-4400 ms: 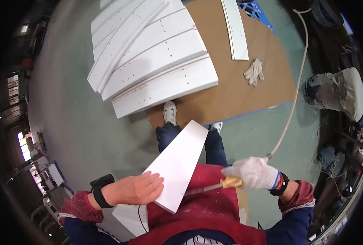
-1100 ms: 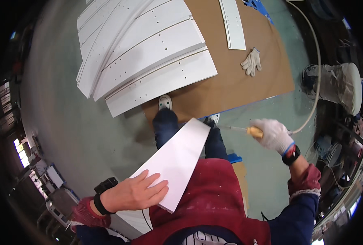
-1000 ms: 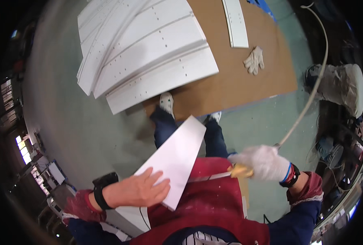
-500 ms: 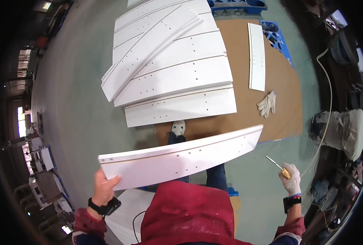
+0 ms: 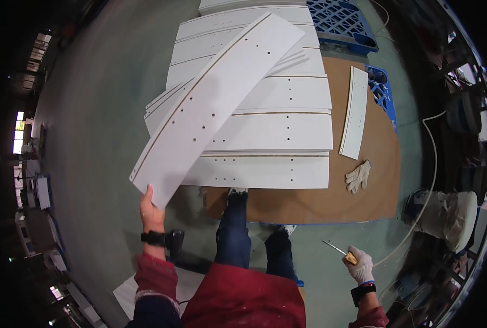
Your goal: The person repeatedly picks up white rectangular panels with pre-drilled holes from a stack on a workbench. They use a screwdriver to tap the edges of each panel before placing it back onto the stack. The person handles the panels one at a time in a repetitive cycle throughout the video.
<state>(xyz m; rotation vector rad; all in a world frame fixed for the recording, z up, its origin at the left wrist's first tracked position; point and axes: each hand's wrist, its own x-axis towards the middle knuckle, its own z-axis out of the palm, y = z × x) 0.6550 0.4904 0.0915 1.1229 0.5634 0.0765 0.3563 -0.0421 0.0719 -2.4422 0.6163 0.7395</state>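
My bare left hand (image 5: pixel 152 212) grips the near end of a white drilled panel (image 5: pixel 202 123), thumb on its face. The panel slants up and to the right over a stack of similar white panels (image 5: pixel 303 131); whether it touches them I cannot tell. It has a brown groove along one long edge and several dark holes. Gloved in white, my right hand (image 5: pixel 360 268) is closed round the yellow handle of a screwdriver (image 5: pixel 337 249). The metal shaft points up and to the left, over the green floor, away from the panels.
Right of the stack, a brown sheet (image 5: pixel 383 186) bears a single white panel (image 5: pixel 354 112) and a loose work glove (image 5: pixel 358 176). Blue plastic pallets (image 5: pixel 342 24) show at the far side. A pale hose (image 5: pixel 433 180) runs down past a wrapped bundle (image 5: pixel 446 216) at right.
The held panel has swung from nearly level in front of me to a steep slant over the stack. My right hand has moved left and nearer to me with the screwdriver.
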